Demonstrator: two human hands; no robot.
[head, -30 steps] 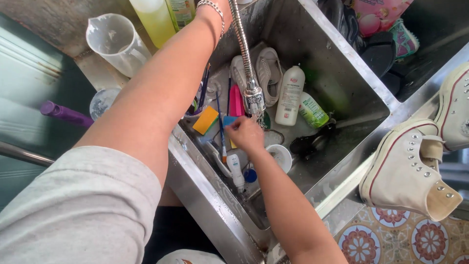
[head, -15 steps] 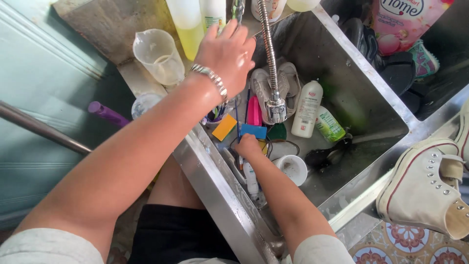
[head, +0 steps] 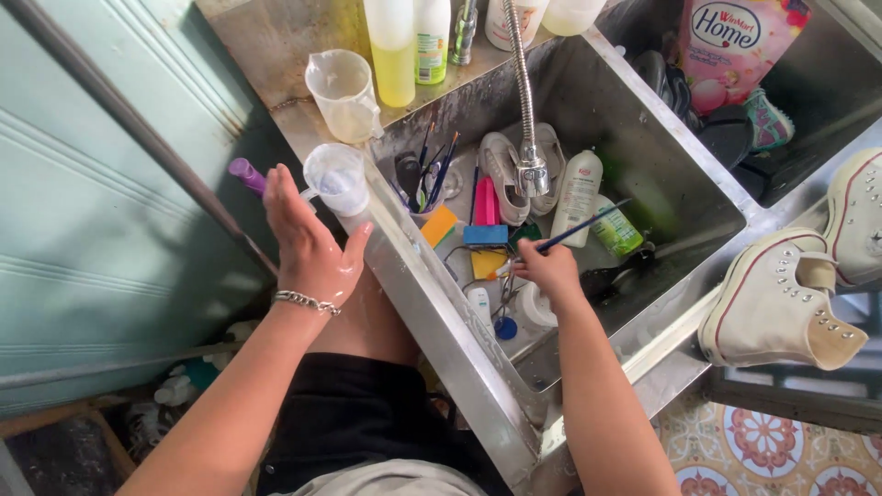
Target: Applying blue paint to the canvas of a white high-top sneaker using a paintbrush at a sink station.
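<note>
Right hand (head: pixel 549 268) grips toothbrush (head: pixel 570 234) (blue).

Sink rim: a clear plastic measuring jug (head: pixel 344 92) stood beside a tall bottle of yellow liquid (head: pixel 392 50).
Sink basin: a white plastic bottle (head: pixel 579 195) lay next to a small green bottle (head: pixel 616 231), under the flexible metal faucet hose (head: pixel 524 92).
Basin, left part: a grey shoe (head: pixel 501 174), a pink block (head: pixel 486 200) and an orange sponge (head: pixel 439 225) were close together.
Right edge: a white high-top canvas sneaker (head: pixel 776 308) lay on its side.
Second basin: a pink refill pouch (head: pixel 740 46) leaned against the wall.
</note>
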